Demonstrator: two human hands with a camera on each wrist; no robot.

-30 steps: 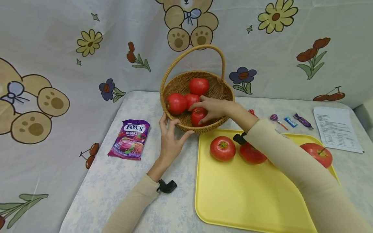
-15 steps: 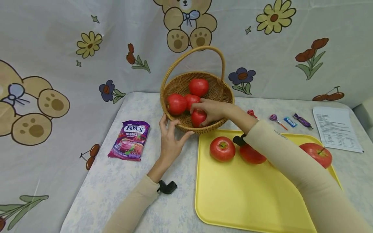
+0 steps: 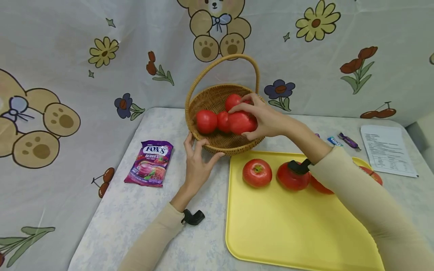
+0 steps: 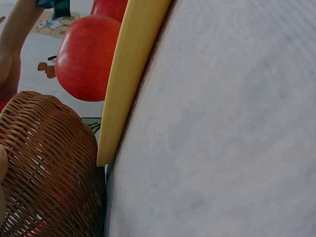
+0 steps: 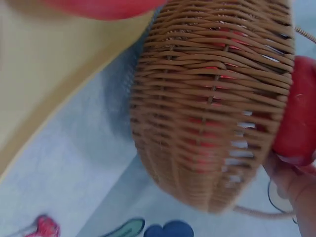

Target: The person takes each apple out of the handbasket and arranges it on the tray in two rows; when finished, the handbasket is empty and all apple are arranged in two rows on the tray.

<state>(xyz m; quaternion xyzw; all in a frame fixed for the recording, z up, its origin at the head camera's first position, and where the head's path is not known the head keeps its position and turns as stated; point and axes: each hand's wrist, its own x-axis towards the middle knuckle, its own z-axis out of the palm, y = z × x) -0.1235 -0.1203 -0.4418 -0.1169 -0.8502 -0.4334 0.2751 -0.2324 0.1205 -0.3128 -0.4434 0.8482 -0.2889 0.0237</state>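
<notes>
gripping a red apple (image 3: 241, 122) with curled fingers, the right hand (image 3: 266, 120) holds it just above the inside of the wicker basket (image 3: 217, 140), beside three more apples (image 3: 206, 121) lying in the bowl. the left hand (image 3: 197, 162) rests on the table (image 3: 142, 210), fingers and thumb spread and straight against the basket's near wall, bracing it without curling round. judging by the lifted fruit, the step in hand looks like taking an apple out of the basket; the next move probably calls for clearing the rim and the arched handle (image 3: 220, 62), then passing toward the yellow tray (image 3: 281, 233) just beside the basket. two apples (image 3: 257, 172) sit along the tray's far edge, with another partly hidden by the sleeve, but its near half is open. a candy bag (image 3: 149, 162) lies well to the left.
</notes>
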